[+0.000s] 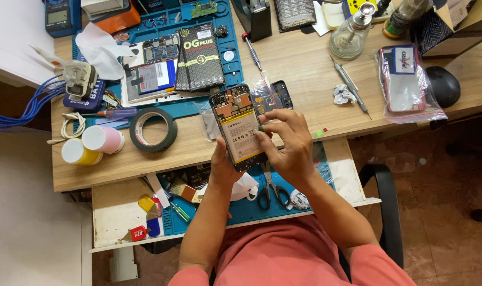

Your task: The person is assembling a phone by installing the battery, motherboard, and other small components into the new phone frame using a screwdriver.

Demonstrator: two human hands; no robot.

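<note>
Head view: wooden desk (304, 69), then opened phone (238, 130) cradled in left hand (222, 164); right hand (288, 140) pinches something small and green at the battery's edge, where a slip could gouge it

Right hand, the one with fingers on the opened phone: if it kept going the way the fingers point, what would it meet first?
The right hand points up-left, fingers already on the opened phone held by the left hand. Beyond it, probably the black tape roll, though depth is unclear.

tape roll (155, 130) left of phone (238, 130); scissors (272, 189) below
</note>
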